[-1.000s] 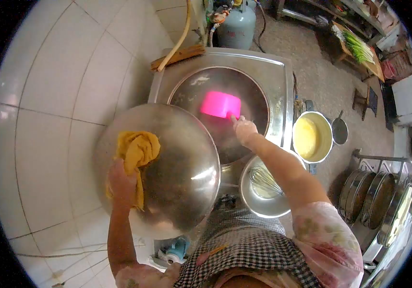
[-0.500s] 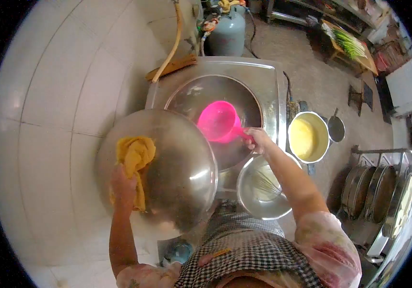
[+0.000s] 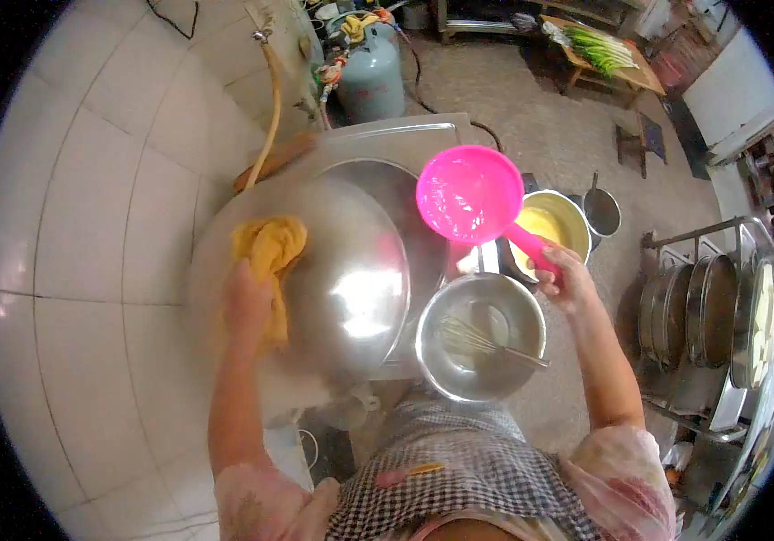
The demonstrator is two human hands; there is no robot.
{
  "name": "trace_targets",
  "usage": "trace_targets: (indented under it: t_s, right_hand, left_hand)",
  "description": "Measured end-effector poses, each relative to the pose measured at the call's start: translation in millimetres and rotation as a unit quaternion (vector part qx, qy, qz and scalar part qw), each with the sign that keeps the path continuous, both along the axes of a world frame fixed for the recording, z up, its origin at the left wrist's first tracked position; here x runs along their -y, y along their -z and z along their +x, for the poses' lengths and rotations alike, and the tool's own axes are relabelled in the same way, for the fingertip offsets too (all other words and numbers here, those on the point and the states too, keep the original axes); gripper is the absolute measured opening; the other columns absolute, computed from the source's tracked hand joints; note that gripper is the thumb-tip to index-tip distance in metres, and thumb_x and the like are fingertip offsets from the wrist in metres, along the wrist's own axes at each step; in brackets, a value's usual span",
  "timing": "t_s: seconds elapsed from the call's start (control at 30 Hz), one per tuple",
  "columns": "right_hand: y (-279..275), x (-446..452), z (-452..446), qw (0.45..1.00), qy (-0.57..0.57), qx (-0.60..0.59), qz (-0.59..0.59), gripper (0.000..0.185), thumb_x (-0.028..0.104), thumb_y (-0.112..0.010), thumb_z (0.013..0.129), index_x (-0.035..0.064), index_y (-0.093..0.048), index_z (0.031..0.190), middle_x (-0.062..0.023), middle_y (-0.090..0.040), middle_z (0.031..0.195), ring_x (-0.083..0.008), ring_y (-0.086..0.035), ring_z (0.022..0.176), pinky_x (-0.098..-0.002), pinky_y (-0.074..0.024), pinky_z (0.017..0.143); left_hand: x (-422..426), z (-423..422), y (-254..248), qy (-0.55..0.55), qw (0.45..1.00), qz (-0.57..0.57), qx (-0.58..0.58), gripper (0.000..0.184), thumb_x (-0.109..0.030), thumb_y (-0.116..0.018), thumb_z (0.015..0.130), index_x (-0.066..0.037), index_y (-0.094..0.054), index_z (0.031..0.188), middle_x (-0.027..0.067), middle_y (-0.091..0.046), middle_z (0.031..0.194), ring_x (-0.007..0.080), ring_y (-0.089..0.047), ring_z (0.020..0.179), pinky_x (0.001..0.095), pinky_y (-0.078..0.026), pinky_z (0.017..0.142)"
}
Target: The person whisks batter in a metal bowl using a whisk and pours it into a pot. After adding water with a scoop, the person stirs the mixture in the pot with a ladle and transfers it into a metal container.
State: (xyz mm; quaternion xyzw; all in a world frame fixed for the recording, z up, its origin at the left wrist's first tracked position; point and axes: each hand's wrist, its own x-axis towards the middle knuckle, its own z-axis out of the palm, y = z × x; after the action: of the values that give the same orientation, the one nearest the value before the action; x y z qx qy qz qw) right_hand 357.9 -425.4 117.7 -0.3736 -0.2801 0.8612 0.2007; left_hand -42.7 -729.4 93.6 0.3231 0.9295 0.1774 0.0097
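Right hand (image 3: 570,279): fingers wrapped around the handle of the pink ladle (image 3: 470,194). The ladle's cup lies forward and to the left of those fingers; its long axis runs diagonally from the hand, at the near right end, to the cup at the far left end. The cup is in the air, mouth up (shiny inside, apparently clear liquid), beside the open part of the wok (image 3: 416,209) and beyond the steel bowl (image 3: 515,311). Right hand is clearly the nearer to both ladle and bowl. A whisk (image 3: 468,335) rests in the bowl, its handle across the rim.

Left hand (image 3: 250,302): well apart from the ladle, bunched on a yellow cloth (image 3: 270,248) against the large metal lid (image 3: 337,270); individual fingers too blurred to make out.
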Motion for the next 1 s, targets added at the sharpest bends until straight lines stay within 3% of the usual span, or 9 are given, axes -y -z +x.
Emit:
trace_targets:
  t_s: [0.4, 0.57, 0.63, 0.73, 0.77, 0.8, 0.87, 0.93, 1.0]
  right_hand:
    - [-36, 38, 133, 0.989, 0.112, 0.065, 0.065, 0.047, 0.014, -0.051, 0.082, -0.0018, -0.039, 0.124, -0.0089, -0.055, 0.078, -0.0043, -0.042, 0.045, -0.0151, -0.0292, 0.033]
    - [-49, 49, 174, 0.987, 0.072, 0.114, 0.084, 0.055, 0.02, -0.057, 0.079, -0.0022, -0.038, 0.125, -0.0072, -0.055, 0.077, -0.0041, -0.042, 0.045, -0.0151, -0.0292, 0.033]
    - [-51, 48, 187, 0.987, 0.049, 0.127, 0.09, 0.058, 0.023, -0.059, 0.077, -0.0023, -0.039, 0.125, -0.0069, -0.055, 0.077, -0.0043, -0.042, 0.045, -0.0154, -0.0294, 0.033]
    - [-49, 46, 209, 0.982, 0.021, 0.16, 0.103, 0.061, 0.025, -0.061, 0.074, -0.0019, -0.04, 0.125, -0.0072, -0.056, 0.076, -0.0046, -0.043, 0.045, -0.0159, -0.031, 0.034]
    - [-47, 46, 214, 0.979, 0.009, 0.168, 0.117, 0.061, 0.024, -0.061, 0.074, -0.0017, -0.04, 0.125, -0.0072, -0.056, 0.076, -0.0046, -0.043, 0.044, -0.016, -0.0313, 0.035]
    - [-46, 46, 219, 0.975, -0.002, 0.177, 0.131, 0.061, 0.024, -0.061, 0.073, -0.0016, -0.04, 0.125, -0.0073, -0.057, 0.076, -0.0046, -0.043, 0.044, -0.0161, -0.0317, 0.036]
    - [-51, 44, 225, 0.973, -0.045, 0.184, 0.134, 0.062, 0.023, -0.062, 0.072, -0.0012, -0.04, 0.126, -0.0071, -0.058, 0.077, -0.0043, -0.042, 0.044, -0.0163, -0.0314, 0.037]
    - [-51, 43, 228, 0.969, -0.066, 0.182, 0.152, 0.063, 0.023, -0.062, 0.072, -0.0015, -0.04, 0.126, -0.0069, -0.058, 0.077, -0.0044, -0.042, 0.044, -0.0169, -0.0305, 0.037]
    - [-54, 45, 231, 0.964, -0.087, 0.185, 0.169, 0.063, 0.022, -0.062, 0.073, -0.0018, -0.039, 0.126, -0.0066, -0.057, 0.077, -0.0044, -0.041, 0.044, -0.0173, -0.03, 0.037]
  left_hand:
    - [-128, -9, 56, 0.087, 0.99, 0.087, -0.064, 0.053, -0.026, -0.062, 0.075, 0.002, -0.043, 0.116, 0.0231, -0.05, 0.112, 0.0378, -0.045, 0.106, 0.0416, -0.035, 0.091]
    - [-90, 80, 7, 0.022, 0.991, 0.128, 0.014, 0.065, -0.031, -0.06, 0.078, 0.003, -0.033, 0.127, 0.0239, -0.042, 0.123, 0.0369, -0.039, 0.116, 0.0411, -0.028, 0.1]
    - [-60, 148, 21, -0.053, 0.991, 0.124, -0.017, 0.054, -0.024, -0.059, 0.079, 0.001, -0.036, 0.121, 0.0181, -0.044, 0.116, 0.0304, -0.041, 0.108, 0.0384, -0.032, 0.094]
    - [-16, 286, 66, -0.208, 0.841, 0.344, 0.363, 0.028, -0.01, -0.06, 0.08, -0.002, -0.047, 0.103, 0.0036, -0.05, 0.092, 0.0136, -0.049, 0.085, 0.0288, -0.041, 0.077]
    - [-1, 318, 85, -0.258, 0.767, 0.314, 0.497, 0.027, -0.01, -0.059, 0.08, -0.002, -0.048, 0.104, 0.0049, -0.052, 0.091, 0.0154, -0.051, 0.08, 0.0302, -0.043, 0.073]
    - [22, 340, 132, -0.168, 0.726, 0.311, 0.59, 0.028, -0.012, -0.057, 0.081, -0.002, -0.049, 0.106, 0.0072, -0.054, 0.098, 0.0189, -0.052, 0.088, 0.034, -0.044, 0.078]
    - [32, 369, 160, -0.133, 0.622, 0.311, 0.706, 0.029, -0.014, -0.055, 0.083, -0.003, -0.05, 0.109, 0.0096, -0.055, 0.106, 0.023, -0.053, 0.095, 0.0388, -0.045, 0.081]
    - [5, 398, 136, -0.244, 0.509, 0.324, 0.759, 0.03, -0.013, -0.055, 0.083, -0.003, -0.049, 0.111, 0.0098, -0.055, 0.106, 0.0242, -0.054, 0.094, 0.0405, -0.047, 0.079]
    - [-6, 414, 128, -0.25, 0.517, 0.342, 0.744, 0.033, -0.012, -0.055, 0.083, -0.004, -0.045, 0.113, 0.01, -0.053, 0.107, 0.024, -0.054, 0.094, 0.0412, -0.047, 0.077]
